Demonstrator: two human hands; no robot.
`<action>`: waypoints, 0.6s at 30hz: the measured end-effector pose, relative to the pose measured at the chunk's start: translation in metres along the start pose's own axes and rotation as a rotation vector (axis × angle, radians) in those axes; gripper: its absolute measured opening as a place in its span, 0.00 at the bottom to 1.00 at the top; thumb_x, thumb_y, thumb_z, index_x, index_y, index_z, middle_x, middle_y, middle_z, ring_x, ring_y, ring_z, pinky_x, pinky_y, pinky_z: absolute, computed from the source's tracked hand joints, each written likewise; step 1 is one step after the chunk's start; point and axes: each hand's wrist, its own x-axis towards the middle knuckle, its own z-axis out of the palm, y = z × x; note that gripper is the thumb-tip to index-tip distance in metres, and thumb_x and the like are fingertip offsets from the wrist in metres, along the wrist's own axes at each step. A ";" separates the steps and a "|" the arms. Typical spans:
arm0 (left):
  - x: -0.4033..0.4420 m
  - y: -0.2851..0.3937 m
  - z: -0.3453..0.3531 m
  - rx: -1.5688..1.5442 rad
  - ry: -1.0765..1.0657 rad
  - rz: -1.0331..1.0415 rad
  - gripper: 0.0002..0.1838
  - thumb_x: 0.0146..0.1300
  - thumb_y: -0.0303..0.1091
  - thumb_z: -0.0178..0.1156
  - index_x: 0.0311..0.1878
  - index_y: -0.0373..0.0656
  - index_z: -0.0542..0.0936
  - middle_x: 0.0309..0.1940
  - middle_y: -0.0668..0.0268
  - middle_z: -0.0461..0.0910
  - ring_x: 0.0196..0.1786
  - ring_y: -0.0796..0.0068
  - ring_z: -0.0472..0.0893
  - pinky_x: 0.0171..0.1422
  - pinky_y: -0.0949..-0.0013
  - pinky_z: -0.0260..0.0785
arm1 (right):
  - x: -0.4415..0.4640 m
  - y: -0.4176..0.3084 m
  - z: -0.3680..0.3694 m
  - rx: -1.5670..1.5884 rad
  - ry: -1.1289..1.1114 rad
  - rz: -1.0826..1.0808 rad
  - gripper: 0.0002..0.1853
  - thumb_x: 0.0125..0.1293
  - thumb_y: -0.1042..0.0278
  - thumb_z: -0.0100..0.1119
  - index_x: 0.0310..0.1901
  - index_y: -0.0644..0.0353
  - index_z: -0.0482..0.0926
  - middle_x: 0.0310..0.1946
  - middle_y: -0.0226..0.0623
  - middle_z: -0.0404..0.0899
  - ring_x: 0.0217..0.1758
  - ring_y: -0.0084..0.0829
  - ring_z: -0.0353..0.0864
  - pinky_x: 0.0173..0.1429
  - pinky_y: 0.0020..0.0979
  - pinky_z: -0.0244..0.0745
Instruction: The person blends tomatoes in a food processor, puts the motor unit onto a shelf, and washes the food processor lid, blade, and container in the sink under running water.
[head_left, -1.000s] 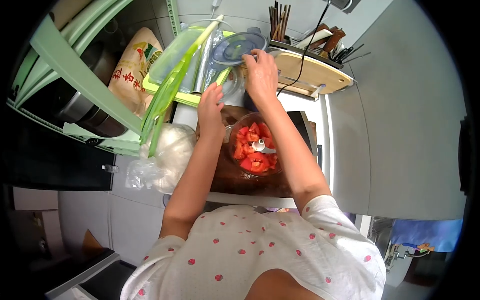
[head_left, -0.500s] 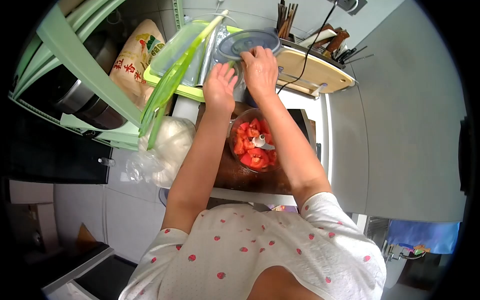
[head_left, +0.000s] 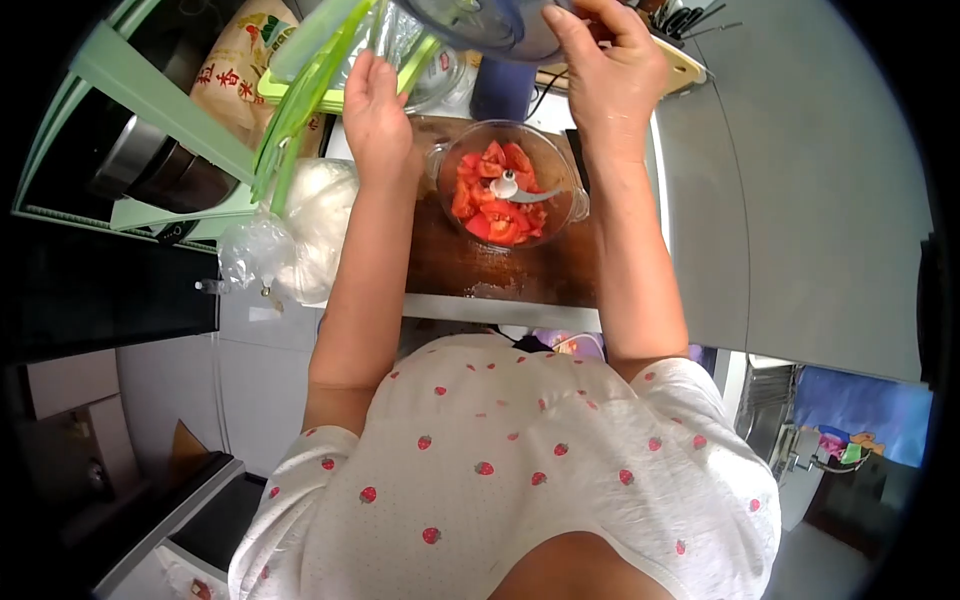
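Near the top of the view, my right hand (head_left: 615,75) grips the rim of a round, clear bluish lid (head_left: 495,28) between thumb and fingers. My left hand (head_left: 376,120) is raised with its fingers apart, holding nothing, left of a clear round bowl (head_left: 462,232). Inside the bowl are cut red tomato pieces (head_left: 500,222) around a white hub with a metal blade (head_left: 530,196). The bowl rests on a dark brown wooden board (head_left: 500,277). Behind it stands a dark blue cylinder (head_left: 503,90).
Green onions (head_left: 300,115) hang over a green-rimmed tray at the upper left. Below them sits a plastic bag with white contents (head_left: 318,225). A green shelf (head_left: 165,110) stands at the left, with a printed sack (head_left: 232,75) behind it. A grey cabinet (head_left: 820,200) rises at the right.
My right hand has lifted the lid and carried it right and towards the viewer. My left hand has moved slightly left, away from the lid. The camera view has shifted, showing more of the bowl.
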 end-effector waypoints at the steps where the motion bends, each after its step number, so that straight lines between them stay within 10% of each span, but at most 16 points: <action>1: -0.006 -0.002 -0.003 0.054 0.043 -0.024 0.26 0.66 0.37 0.50 0.64 0.34 0.60 0.54 0.59 0.69 0.55 0.71 0.69 0.58 0.66 0.62 | -0.008 0.001 -0.006 0.111 0.026 0.132 0.12 0.51 0.73 0.65 0.39 0.64 0.79 0.31 0.34 0.78 0.33 0.26 0.76 0.36 0.26 0.71; 9: -0.036 -0.006 -0.028 0.009 -0.047 -0.221 0.24 0.67 0.34 0.51 0.62 0.35 0.63 0.46 0.65 0.72 0.46 0.80 0.72 0.48 0.72 0.67 | -0.073 -0.003 -0.043 0.543 0.066 0.673 0.09 0.58 0.76 0.60 0.40 0.68 0.75 0.26 0.30 0.76 0.22 0.17 0.73 0.24 0.17 0.68; 18: -0.051 -0.009 -0.048 0.036 -0.026 -0.329 0.16 0.62 0.24 0.53 0.54 0.33 0.72 0.37 0.67 0.78 0.30 0.84 0.73 0.36 0.80 0.66 | -0.126 0.025 -0.067 0.298 -0.029 0.784 0.09 0.61 0.74 0.58 0.41 0.68 0.74 0.23 0.30 0.75 0.21 0.16 0.71 0.23 0.18 0.70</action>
